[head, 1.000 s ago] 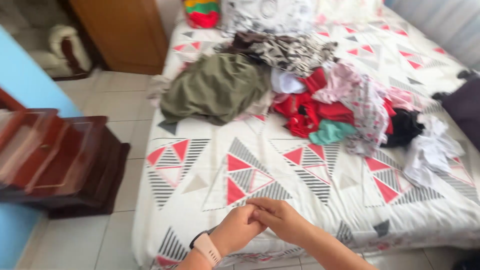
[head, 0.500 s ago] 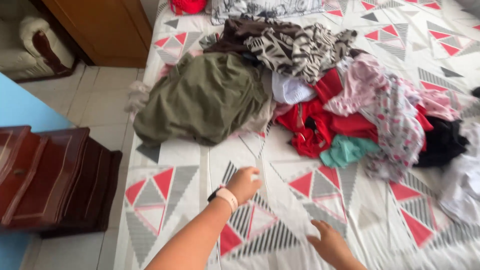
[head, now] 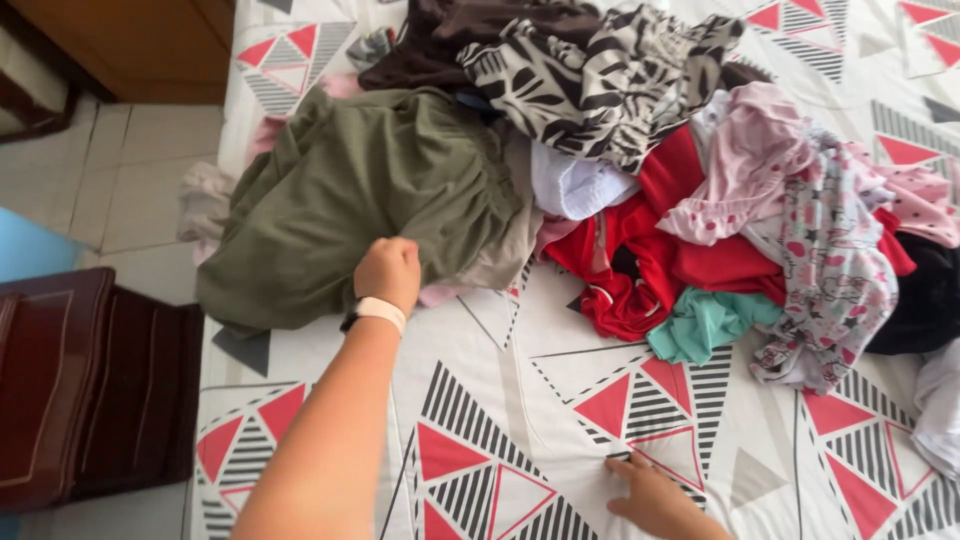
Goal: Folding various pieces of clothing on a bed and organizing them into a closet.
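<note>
Cloth fills the head view: the left hand (head: 388, 272) is closed on the near edge of an olive green garment (head: 360, 195) lying crumpled at the left end of a clothes pile (head: 720, 190) on the bed (head: 560, 420). It looks soft, light and limp, best gathered by a bunched edge. The right hand (head: 655, 495) rests flat and spread on the patterned sheet.

bed (head: 520, 400) with white sheet printed in red, grey and striped triangles, clothes heaped across far half, olive green garment (head: 350, 200) far left, black-and-white patterned top (head: 600, 80) far centre, red clothes (head: 650, 260) centre, teal piece (head: 700, 325) just beside them, pink spotted clothes (head: 800, 200) right
</note>
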